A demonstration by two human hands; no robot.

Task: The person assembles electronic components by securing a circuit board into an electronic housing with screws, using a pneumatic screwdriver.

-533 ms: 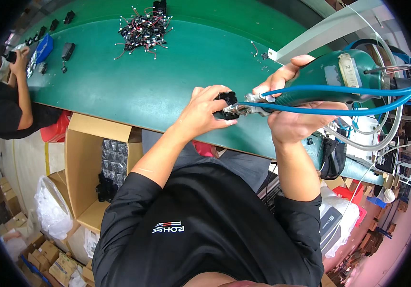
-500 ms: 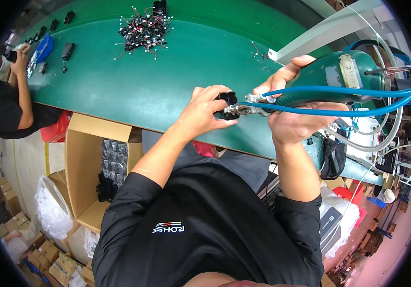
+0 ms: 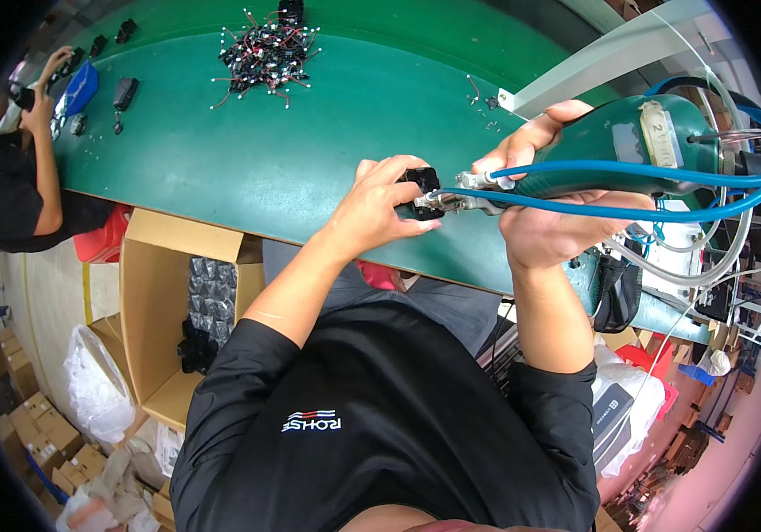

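Note:
My left hand (image 3: 373, 206) grips a small black plastic housing (image 3: 422, 182) between thumb and fingers, at the near side of the green bench. In my right hand (image 3: 540, 232) is a green-bodied power screwdriver (image 3: 589, 142) lying nearly level, its metal front end (image 3: 460, 197) pointing left. That front end meets the black housing; the exact contact point is too small to make out. Two blue air hoses (image 3: 637, 168) run from the metal front end, across my right hand, to the back of the tool, partly covering my fingers.
A heap of black parts with red wires (image 3: 267, 58) lies on the bench (image 3: 167, 133) at the far side. A white metal post (image 3: 593, 66) stands at the right. Below the bench is an open cardboard box (image 3: 154, 301) with packed parts. A co-worker (image 3: 12, 199) sits at the left.
My left hand and the black housing stay nearly still. The rear of the screwdriver has shifted slightly right. At the left, a co-worker's hand has risen.

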